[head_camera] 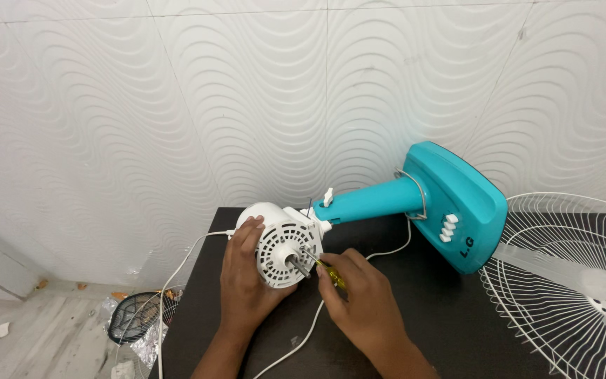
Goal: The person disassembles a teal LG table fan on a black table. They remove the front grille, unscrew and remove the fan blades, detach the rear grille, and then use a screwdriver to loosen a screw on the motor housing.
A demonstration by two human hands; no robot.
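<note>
The fan (387, 210) lies on its side on the dark desk (422, 309), its blue base to the right. The left hand (243, 270) has its fingers curled on the white motor (280, 242) and holds it. The right hand (362, 298) has fingers clamped on a screwdriver (320, 263), tip at the motor's front. The tip could slip off and poke the left hand, because it is so near. The motor could roll if the grip goes loose.
</note>
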